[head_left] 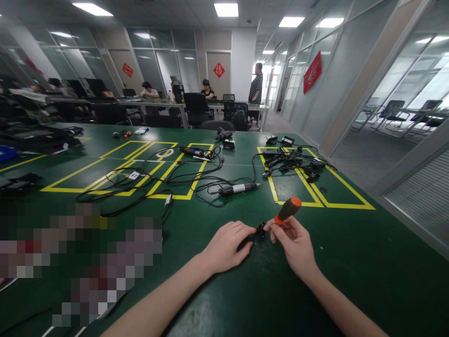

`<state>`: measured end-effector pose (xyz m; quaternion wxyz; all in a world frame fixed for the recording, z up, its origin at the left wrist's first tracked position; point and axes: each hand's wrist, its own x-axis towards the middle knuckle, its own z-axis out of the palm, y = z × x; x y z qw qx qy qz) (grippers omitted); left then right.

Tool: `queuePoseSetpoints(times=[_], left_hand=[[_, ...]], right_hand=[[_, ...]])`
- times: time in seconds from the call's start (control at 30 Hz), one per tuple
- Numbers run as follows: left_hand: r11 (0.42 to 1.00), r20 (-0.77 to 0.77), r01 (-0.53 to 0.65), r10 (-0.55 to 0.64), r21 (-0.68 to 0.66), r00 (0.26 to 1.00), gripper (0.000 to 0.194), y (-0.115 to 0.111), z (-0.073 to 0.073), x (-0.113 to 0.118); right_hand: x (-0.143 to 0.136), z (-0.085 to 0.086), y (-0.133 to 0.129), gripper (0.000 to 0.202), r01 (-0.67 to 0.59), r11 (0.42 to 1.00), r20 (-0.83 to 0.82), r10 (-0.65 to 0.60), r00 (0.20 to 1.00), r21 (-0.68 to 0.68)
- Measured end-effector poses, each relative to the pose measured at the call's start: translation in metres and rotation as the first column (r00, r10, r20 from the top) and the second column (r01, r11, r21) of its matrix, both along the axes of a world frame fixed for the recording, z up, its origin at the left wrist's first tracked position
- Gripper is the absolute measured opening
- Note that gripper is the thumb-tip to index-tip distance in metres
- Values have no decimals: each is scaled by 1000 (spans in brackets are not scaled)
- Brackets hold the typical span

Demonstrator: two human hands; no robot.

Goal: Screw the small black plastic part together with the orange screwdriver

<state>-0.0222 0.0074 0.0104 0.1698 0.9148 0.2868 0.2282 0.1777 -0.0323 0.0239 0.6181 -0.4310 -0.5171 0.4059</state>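
Note:
A screwdriver (288, 210) with a black and orange handle is pinched in my right hand (297, 241), its handle end tilted up and to the right. Fingers hide its shaft and tip. Just left of those fingertips is a small black part (260, 232) on the green table. My left hand (229, 244) curls toward this part from the left, its fingers and thumb holding it at the side. The exact kind of the part is too small and dark to tell.
Beyond my hands lie a corded electric screwdriver (238, 188) and another corded tool (192, 151) amid tangled black cables. A cordless drill (223, 135) is farther back. Black parts (286, 159) fill the right yellow-taped area. A blurred-out patch (115, 262) covers the left side.

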Motion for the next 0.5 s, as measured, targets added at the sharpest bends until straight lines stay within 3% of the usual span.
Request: queuePoseSetpoints(times=[0.5], left_hand=[[1000,-3,-3,3,8,1000,27,1,1,0]], right_hand=[[1,-4,1,19,-35,999,-38,34,999,-18]])
